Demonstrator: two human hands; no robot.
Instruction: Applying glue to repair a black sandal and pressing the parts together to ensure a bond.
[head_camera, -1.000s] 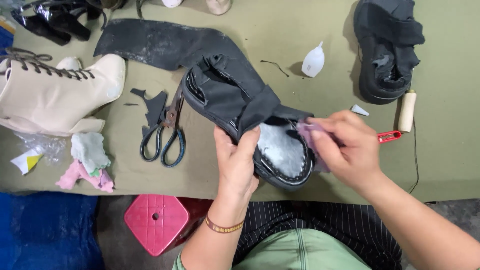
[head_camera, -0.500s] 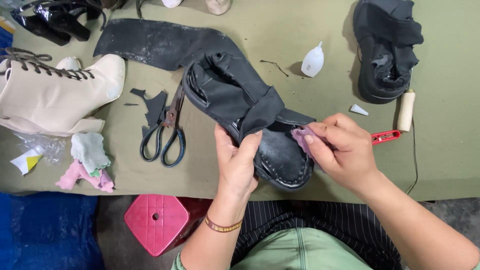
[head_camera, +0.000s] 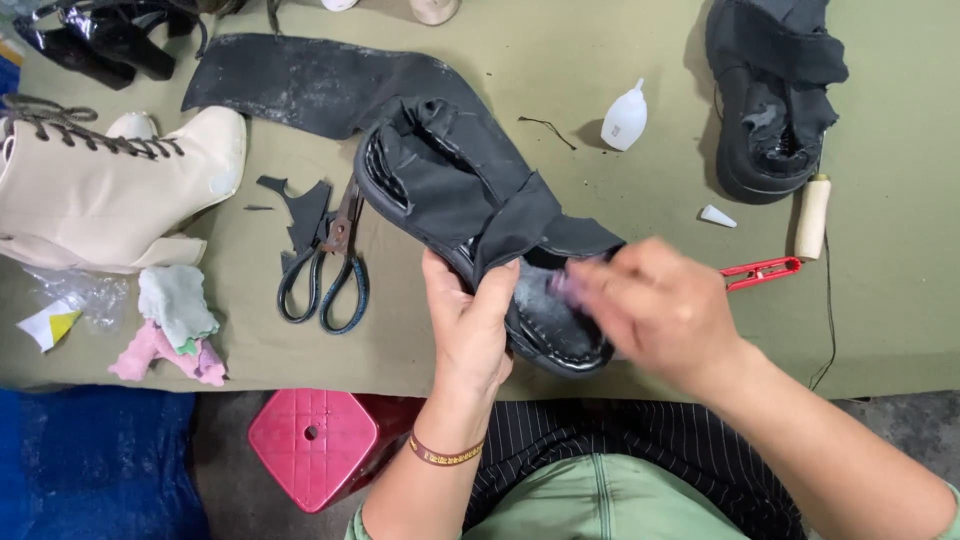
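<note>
A black shoe (head_camera: 470, 205) is gripped by the left hand (head_camera: 470, 330) — a small purple rag (head_camera: 568, 285) is pinched in the blurred right hand (head_camera: 660, 310), inside the shoe.

Just the one camera, strapped to my head and pointing pretty much straight down. It sits close over the near edge of the counter (head_camera: 650, 60), catching my lap and the floor below too.

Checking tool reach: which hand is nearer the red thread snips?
Right. The right hand works at the black shoe, just left of the red snips; the left hand grips the shoe farther away.
</note>
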